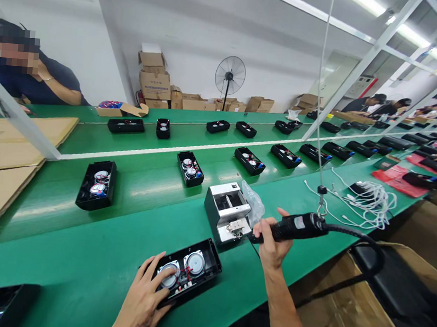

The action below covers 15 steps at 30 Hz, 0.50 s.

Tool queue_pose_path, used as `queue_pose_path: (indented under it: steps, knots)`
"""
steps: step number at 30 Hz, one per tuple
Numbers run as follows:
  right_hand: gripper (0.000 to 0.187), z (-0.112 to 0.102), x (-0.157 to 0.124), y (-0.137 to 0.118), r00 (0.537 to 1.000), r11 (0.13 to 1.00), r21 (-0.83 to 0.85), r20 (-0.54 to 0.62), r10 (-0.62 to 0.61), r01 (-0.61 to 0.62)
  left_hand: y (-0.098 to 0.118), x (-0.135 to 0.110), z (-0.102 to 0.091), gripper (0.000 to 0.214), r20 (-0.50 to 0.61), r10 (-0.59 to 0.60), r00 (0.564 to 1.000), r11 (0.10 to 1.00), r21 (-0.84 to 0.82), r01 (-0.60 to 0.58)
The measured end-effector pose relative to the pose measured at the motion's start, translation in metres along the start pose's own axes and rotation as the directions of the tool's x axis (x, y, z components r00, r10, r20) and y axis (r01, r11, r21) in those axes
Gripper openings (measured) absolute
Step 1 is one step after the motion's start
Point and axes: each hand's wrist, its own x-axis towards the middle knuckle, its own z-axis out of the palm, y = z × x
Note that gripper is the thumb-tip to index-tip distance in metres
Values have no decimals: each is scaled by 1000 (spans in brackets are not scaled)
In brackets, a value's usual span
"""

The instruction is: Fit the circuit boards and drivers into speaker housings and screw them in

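landmark: silver feeder box (224, 209) on the green belt (101, 255); everything below is placed from it.
right hand (271, 240): just right of the box, fist closed tight round the electric screwdriver (297, 226), thumb up over the barrel.
tool tip: points at the box's near right corner; i cannot tell whether it touches the small tray there.
hanging cord (320, 91): hangs right of the box down to the tool's rear end and seems to bear its weight.
left hand (144, 291): in front and left of the box, fingers spread flat, gripping nothing, pressing on the black housing (212, 265).
housing: just in front of the box, lying at a slant and open, with two round speaker drivers (195, 261) facing up and red wires between them.
doing it well, as i judge: line the tip up with the box's tray rather than coming in at a slant, let the cord carry the tool so the wrist is loose, and press the housing flat by its rim.
risk: the left fingertips lie on the nearer cone; hard pressure could dent it.
around: a clear plastic bag (255, 201) touches the box's right side; other housings (96, 184) sit beyond and left of it.
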Motion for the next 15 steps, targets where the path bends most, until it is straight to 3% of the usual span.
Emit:
queue_pose_path:
  steps: [3,8,12,15]
  knots:
    - [39,14,8,2,998,997,-58,56,-43,47,3,2,4,30,-13,2,1000,1000,11,-2]
    - [37,18,7,5,983,993,-116,179,34,-13,2,3,7,36,4,18,1000,1000,15,-18]
    - [42,10,-5,-11,915,979,-127,352,197,-162,3,6,7,36,8,5,1000,1000,29,-5]
    - [42,8,-22,-28,877,979,-14,442,188,-203,8,8,7,34,17,-8,1000,999,49,7]
